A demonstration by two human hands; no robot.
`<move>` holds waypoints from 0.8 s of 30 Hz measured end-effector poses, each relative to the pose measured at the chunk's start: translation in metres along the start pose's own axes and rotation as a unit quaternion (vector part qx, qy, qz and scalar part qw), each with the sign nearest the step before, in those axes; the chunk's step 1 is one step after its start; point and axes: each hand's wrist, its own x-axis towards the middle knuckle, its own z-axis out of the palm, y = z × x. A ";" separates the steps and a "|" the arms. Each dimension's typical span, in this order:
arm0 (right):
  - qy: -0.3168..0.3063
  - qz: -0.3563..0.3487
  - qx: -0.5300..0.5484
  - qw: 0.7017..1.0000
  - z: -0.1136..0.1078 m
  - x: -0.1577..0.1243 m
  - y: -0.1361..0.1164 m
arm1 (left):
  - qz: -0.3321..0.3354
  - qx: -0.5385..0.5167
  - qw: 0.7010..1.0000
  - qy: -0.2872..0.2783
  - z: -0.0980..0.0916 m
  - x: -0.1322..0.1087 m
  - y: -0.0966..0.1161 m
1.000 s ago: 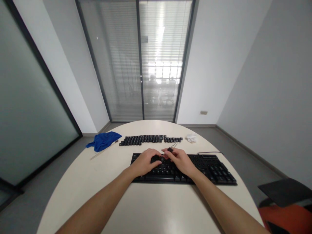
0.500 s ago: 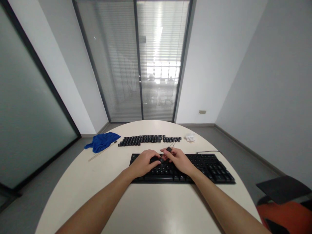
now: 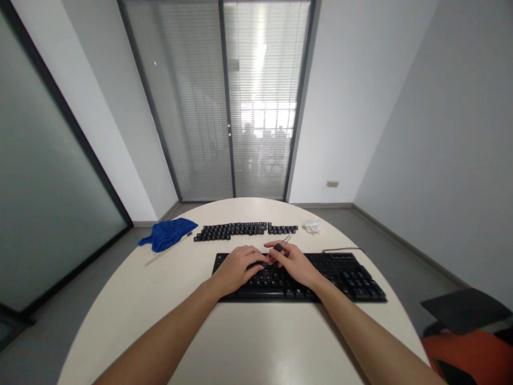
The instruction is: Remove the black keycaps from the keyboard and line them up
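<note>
A black keyboard (image 3: pixel 256 293) lies across the table in front of me, with some of its keys hidden under my hands. My left hand (image 3: pixel 239 267) rests over its left half, thumb and fingers curled together around a small black keycap (image 3: pixel 264 264), which is partly covered. Close beside it, my right hand (image 3: pixel 295 263) is closed on a keycap puller (image 3: pixel 278 247) with a dark body. Thin wire prongs of the puller point away from me to the upper right. The fingertips of both hands nearly meet above the keys.
Rows of loose black keycaps (image 3: pixel 240 229) lie behind the keyboard. A blue cloth (image 3: pixel 168 235) and a thin brush (image 3: pixel 168 251) are at the left; crumpled white tissue (image 3: pixel 312 226) is at the right. The keyboard cable (image 3: pixel 344 249) runs behind. An orange chair (image 3: pixel 468 355) stands right of the table.
The puller in my right hand has tilted slightly, its wires shifting a little to the right. My left fingertips have moved only slightly over the keys.
</note>
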 end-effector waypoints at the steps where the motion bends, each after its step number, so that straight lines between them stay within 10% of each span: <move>1: -0.006 -0.001 -0.006 1.000 0.000 0.000 -0.001 | 0.004 0.001 1.000 0.000 0.000 0.000 0.000; 14: -0.024 -0.025 -0.024 0.999 -0.002 0.002 0.002 | 0.025 -0.007 1.000 -0.003 -0.006 0.005 0.004; 24: -0.010 -0.003 -0.024 1.000 0.002 0.004 0.004 | -0.049 0.050 0.969 0.239 -0.080 0.042 0.016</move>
